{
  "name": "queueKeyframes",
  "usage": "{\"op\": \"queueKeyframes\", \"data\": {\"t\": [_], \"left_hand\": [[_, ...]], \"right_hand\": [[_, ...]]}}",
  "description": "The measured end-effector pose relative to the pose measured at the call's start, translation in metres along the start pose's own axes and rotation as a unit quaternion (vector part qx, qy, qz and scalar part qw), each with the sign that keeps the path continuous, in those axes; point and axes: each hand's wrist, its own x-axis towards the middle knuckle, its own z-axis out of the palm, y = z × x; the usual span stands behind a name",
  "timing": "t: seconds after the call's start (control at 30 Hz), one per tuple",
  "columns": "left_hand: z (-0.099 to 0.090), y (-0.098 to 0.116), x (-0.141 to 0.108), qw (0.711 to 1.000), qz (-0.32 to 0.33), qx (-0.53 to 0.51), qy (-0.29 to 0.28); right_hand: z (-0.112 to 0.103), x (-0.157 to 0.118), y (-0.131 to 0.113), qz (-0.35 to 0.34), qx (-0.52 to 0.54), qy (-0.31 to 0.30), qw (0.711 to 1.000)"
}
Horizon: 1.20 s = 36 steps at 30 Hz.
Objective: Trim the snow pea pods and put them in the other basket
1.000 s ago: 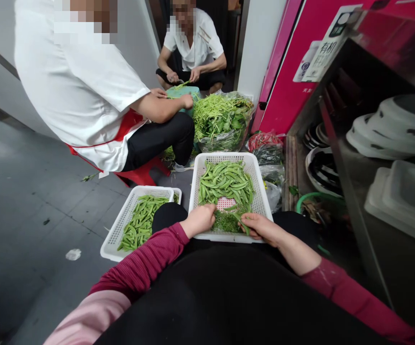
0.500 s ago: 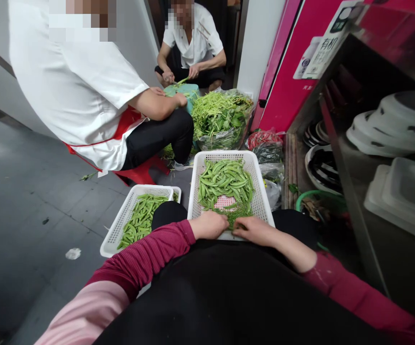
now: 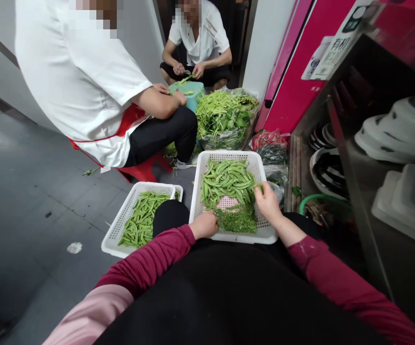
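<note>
A white perforated basket (image 3: 269,235) rests on my lap. In its far part lie green pea pods (image 3: 225,177), and nearer me is a heap of small green trimmings (image 3: 238,219). A red-and-white patterned patch shows between them. My right hand (image 3: 267,201) is at the basket's right rim, fingers pinched on a pea pod (image 3: 259,187). At the near left of the trimmings is my left hand (image 3: 204,225), its fingers curled down against them; what they hold, if anything, is hidden.
A second white basket (image 3: 111,242) of pods stands at my left. Ahead, two people sit beside a teal bin (image 3: 193,101) and a large bag of leafy greens (image 3: 225,115). Right are a metal shelf (image 3: 358,211) with white containers and a green-rimmed basket (image 3: 309,197).
My right hand has left the trimmings and moved right and up to the basket's rim with a pod. My left hand has shifted slightly left. The camera view has shifted a little.
</note>
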Motion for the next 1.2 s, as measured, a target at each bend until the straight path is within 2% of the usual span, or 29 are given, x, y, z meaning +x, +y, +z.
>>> {"op": "queueKeyframes", "data": {"t": [0.03,0.07,0.13,0.17,0.23,0.3,0.37,0.47,0.57,0.67,0.77,0.83,0.97,1.07,1.2], "left_hand": [[0.000,-0.002,0.001,1.000,-0.005,0.028,0.008],[-0.001,-0.003,0.002,0.999,-0.008,0.042,0.016],[-0.003,-0.003,0.004,0.998,-0.015,0.046,0.037],[-0.004,-0.003,0.005,0.998,-0.020,0.040,0.042],[-0.004,-0.003,0.008,0.999,-0.021,0.009,0.035],[-0.003,-0.004,0.009,0.998,-0.027,-0.031,0.040],[-0.004,-0.006,0.009,0.994,-0.048,-0.059,0.078],[-0.008,-0.005,0.008,0.983,-0.055,-0.088,0.151],[-0.018,0.001,0.007,0.973,-0.007,-0.142,0.180],[-0.029,0.009,0.002,0.955,0.023,-0.260,0.142],[-0.037,0.014,-0.004,0.912,0.021,-0.406,0.059],[-0.039,0.016,-0.009,0.884,0.015,-0.466,0.030],[-0.041,0.021,-0.016,0.840,0.006,-0.543,0.020],[-0.041,0.025,-0.021,0.797,-0.007,-0.602,0.040],[-0.042,0.028,-0.024,0.788,-0.027,-0.613,0.055]], "right_hand": [[0.001,0.004,0.001,-0.051,-0.098,-0.073,0.991],[0.004,0.007,0.001,-0.102,-0.188,-0.153,0.965],[0.016,0.007,-0.002,-0.179,-0.304,-0.278,0.893],[0.023,0.007,-0.004,-0.200,-0.331,-0.311,0.868],[0.034,0.005,-0.007,-0.216,-0.345,-0.335,0.850],[0.038,0.004,-0.009,-0.223,-0.344,-0.340,0.846],[0.030,0.004,-0.011,-0.229,-0.346,-0.339,0.844],[0.007,0.004,-0.016,-0.241,-0.332,-0.322,0.853],[-0.017,0.001,-0.020,-0.264,-0.293,-0.321,0.861],[-0.031,-0.005,-0.022,-0.272,-0.236,-0.335,0.871],[-0.037,-0.013,-0.023,-0.264,-0.178,-0.338,0.886],[-0.038,-0.018,-0.025,-0.259,-0.147,-0.339,0.892],[-0.034,-0.026,-0.030,-0.251,-0.097,-0.338,0.902],[-0.031,-0.030,-0.030,-0.242,-0.054,-0.314,0.916],[-0.032,-0.036,-0.028,-0.234,-0.050,-0.301,0.923]]}}
